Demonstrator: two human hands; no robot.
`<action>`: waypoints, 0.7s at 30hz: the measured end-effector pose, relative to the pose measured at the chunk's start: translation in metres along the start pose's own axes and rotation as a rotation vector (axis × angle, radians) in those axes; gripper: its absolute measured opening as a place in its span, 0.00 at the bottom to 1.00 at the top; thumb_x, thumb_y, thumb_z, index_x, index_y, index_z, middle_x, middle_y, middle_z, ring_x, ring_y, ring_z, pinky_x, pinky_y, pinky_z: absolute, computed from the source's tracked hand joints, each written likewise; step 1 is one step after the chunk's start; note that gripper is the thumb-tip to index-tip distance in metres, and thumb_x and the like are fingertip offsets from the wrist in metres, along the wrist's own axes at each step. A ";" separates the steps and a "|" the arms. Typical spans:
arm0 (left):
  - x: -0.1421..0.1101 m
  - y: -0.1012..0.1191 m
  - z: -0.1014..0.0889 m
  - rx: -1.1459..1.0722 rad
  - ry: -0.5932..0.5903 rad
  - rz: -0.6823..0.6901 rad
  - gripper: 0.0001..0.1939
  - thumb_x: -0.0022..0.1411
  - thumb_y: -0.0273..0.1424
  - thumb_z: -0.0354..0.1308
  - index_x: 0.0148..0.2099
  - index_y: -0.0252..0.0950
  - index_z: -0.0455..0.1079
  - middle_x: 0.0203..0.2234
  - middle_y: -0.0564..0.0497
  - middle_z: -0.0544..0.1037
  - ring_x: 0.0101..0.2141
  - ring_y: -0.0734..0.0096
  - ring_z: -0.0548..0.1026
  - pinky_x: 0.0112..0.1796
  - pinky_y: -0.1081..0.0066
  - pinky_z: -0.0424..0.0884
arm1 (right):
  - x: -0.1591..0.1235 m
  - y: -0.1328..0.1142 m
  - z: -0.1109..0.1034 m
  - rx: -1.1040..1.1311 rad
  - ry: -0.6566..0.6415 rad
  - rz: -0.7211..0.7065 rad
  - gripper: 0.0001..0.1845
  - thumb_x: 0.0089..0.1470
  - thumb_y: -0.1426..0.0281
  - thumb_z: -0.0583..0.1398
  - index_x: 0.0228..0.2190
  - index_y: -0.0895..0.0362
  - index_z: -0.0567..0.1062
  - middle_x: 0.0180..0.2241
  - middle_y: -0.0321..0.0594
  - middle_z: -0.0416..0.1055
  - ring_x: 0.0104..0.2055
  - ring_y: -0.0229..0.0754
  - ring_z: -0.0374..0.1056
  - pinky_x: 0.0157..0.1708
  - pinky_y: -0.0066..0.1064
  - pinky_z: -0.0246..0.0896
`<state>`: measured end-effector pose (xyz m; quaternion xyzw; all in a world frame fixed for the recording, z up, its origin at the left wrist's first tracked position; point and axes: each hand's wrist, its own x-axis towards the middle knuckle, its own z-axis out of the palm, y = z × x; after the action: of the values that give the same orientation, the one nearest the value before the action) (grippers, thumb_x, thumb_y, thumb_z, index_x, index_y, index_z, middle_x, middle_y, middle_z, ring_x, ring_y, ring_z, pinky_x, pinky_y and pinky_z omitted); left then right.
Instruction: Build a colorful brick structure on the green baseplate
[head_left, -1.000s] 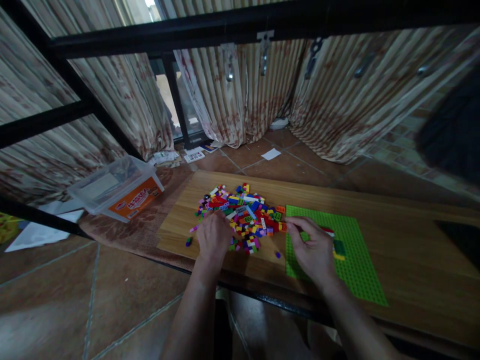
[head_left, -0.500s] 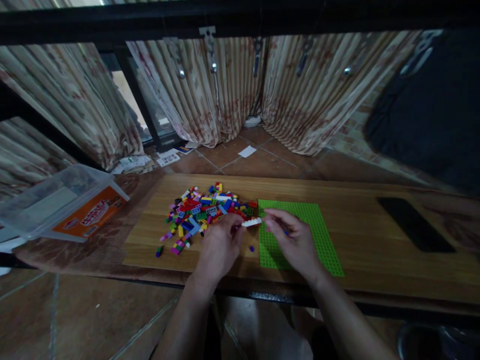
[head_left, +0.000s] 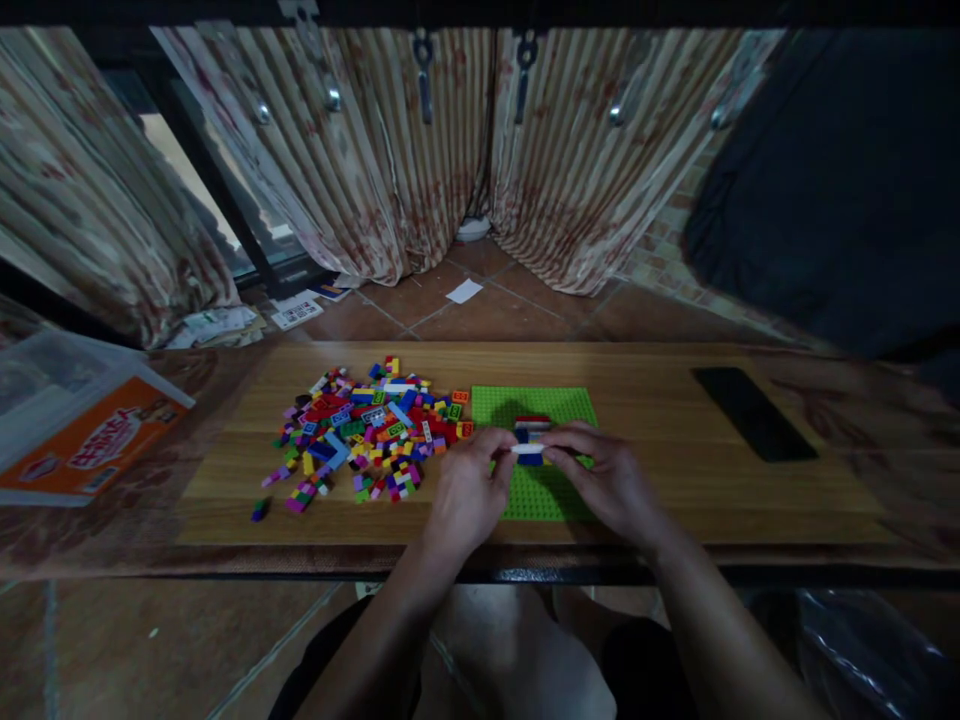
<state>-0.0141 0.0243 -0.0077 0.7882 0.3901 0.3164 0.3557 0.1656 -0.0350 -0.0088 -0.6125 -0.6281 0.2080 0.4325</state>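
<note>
A long white toy brick [head_left: 528, 449] is pinched between my left hand [head_left: 471, 490] and my right hand [head_left: 611, 478], one at each end. Both hands are closed on it above the green baseplate [head_left: 551, 402]. Just behind and below the brick, red, white and blue bricks [head_left: 532, 424] stand on the baseplate, partly hidden by my fingers. Left of the baseplate spreads a pile of loose coloured bricks [head_left: 375, 425] on the wooden board. A small green and blue piece [head_left: 259, 510] lies apart at the pile's near left.
A black phone-like slab [head_left: 754, 413] lies on the board [head_left: 660, 400] to the right. At the left stands a clear plastic box [head_left: 90, 420] with an orange label. Patterned curtains [head_left: 360, 170] hang beyond, and a dark cloth shape [head_left: 832, 200] is at the upper right.
My left hand has left the pile with the white brick and moved right over the baseplate. My right hand has come onto the brick's other end. The view has swung right.
</note>
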 end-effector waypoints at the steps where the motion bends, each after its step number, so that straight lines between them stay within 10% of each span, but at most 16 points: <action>1: 0.002 0.000 0.004 -0.002 0.008 -0.001 0.07 0.62 0.26 0.53 0.40 0.38 0.70 0.35 0.52 0.78 0.36 0.71 0.76 0.39 0.71 0.71 | -0.001 0.005 -0.007 -0.016 0.021 0.009 0.09 0.57 0.64 0.59 0.36 0.51 0.79 0.36 0.38 0.76 0.39 0.42 0.72 0.41 0.34 0.66; 6: 0.011 -0.002 0.012 0.004 0.035 -0.090 0.08 0.60 0.24 0.53 0.40 0.37 0.71 0.35 0.50 0.79 0.34 0.71 0.77 0.37 0.71 0.71 | -0.008 0.029 -0.035 -0.001 0.184 0.127 0.08 0.53 0.63 0.62 0.32 0.53 0.79 0.34 0.39 0.76 0.37 0.43 0.71 0.37 0.34 0.66; 21: 0.021 -0.002 0.026 0.210 -0.033 -0.245 0.13 0.58 0.29 0.58 0.47 0.35 0.70 0.41 0.46 0.77 0.36 0.67 0.75 0.42 0.66 0.71 | -0.014 0.030 -0.022 -0.110 -0.064 0.174 0.05 0.55 0.67 0.60 0.31 0.53 0.77 0.31 0.37 0.75 0.34 0.41 0.70 0.37 0.33 0.62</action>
<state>0.0159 0.0344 -0.0194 0.7726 0.5082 0.2153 0.3138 0.1992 -0.0488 -0.0252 -0.6806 -0.5965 0.2296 0.3581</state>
